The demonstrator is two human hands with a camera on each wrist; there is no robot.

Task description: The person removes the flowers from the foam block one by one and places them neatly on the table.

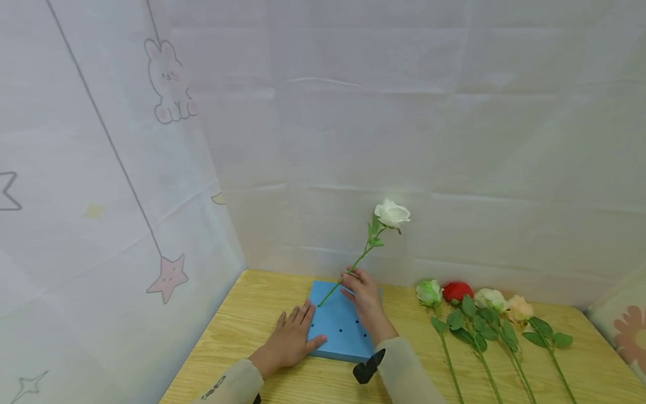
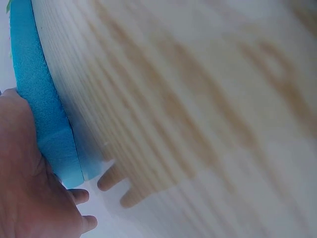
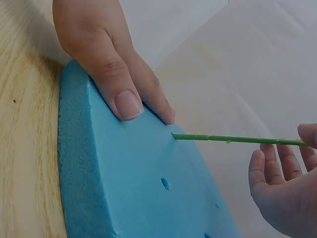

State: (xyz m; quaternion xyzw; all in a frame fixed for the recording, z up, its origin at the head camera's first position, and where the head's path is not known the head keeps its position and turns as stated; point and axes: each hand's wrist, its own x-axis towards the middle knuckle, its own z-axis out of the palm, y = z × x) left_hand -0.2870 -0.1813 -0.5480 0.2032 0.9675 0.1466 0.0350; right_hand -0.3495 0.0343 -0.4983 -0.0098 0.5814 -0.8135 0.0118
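A white rose (image 1: 392, 214) slants up to the right, the lower end of its green stem (image 3: 225, 138) in a hole of a blue foam block (image 1: 348, 345). My right hand (image 1: 367, 302) pinches that stem partway up between thumb and fingers. On the block's left side lies my left hand (image 1: 290, 341), fingers straight, thumb along the front left corner of the top. The right wrist view has the left thumb and a finger pressed on the blue surface. How deep the stem goes inside the foam is hidden.
To the right on the wooden table (image 1: 404, 359) lie several roses: a green-white one (image 1: 429, 293), a red one (image 1: 457, 291), a cream one (image 1: 490, 300) and a peach one (image 1: 520, 308). More small holes (image 1: 340, 330) dot the block. White cloth (image 1: 328, 140) hangs behind.
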